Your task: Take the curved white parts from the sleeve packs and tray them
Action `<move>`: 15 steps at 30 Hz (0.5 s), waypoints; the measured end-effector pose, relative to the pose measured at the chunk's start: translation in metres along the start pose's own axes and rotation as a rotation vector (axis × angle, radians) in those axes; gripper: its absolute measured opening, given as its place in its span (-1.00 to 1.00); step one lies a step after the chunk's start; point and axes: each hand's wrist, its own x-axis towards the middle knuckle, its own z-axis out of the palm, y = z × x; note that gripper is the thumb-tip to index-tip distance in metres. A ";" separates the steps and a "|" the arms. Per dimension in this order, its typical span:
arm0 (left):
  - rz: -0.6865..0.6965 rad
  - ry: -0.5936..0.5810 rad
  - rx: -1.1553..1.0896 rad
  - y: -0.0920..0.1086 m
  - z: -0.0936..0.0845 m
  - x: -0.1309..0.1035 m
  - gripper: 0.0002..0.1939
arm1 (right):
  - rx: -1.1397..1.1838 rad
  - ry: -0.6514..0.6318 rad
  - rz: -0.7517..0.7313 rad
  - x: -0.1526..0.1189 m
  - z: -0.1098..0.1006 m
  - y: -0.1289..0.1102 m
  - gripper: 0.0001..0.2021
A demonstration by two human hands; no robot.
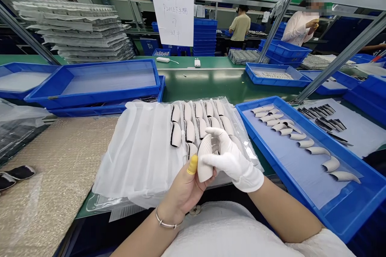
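Note:
A curved cream cover (205,147) with a finely ribbed surface is held up between both hands, in front of my body. My left hand (183,188), bare with a yellow finger cot on the thumb, grips its lower end from the left and below. My right hand (235,164), in a white glove, is closed on its right side, with thumb and forefinger on the piece. Behind them lies a tray lined with white sheet (141,144). Similar cream covers (189,131) with black inner edges sit in its right-hand rows; my hands hide some.
At the right, a blue bin (304,184) holds several cream covers on a sheet. Dark pieces (325,116) lie beyond it. Bubble wrap (60,168) covers the left side. Blue trays (96,82) and stacked clear trays (78,28) stand behind; metal posts frame the bench. Two people work farther back.

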 end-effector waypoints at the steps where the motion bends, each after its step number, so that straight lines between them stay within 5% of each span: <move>1: -0.021 -0.011 -0.001 0.000 0.000 -0.001 -0.54 | 0.034 0.028 -0.017 0.002 0.001 0.000 -0.40; 4: -0.070 -0.014 -0.001 -0.001 0.000 -0.003 -0.50 | 0.098 0.083 -0.071 0.011 0.000 0.004 -0.70; 12: -0.031 0.049 0.052 0.000 0.003 -0.003 -0.51 | 0.204 0.253 -0.072 0.019 -0.012 0.015 -0.69; 15: 0.035 0.069 0.093 0.002 0.005 -0.003 -0.54 | 0.126 0.173 -0.074 0.009 -0.012 0.006 -0.67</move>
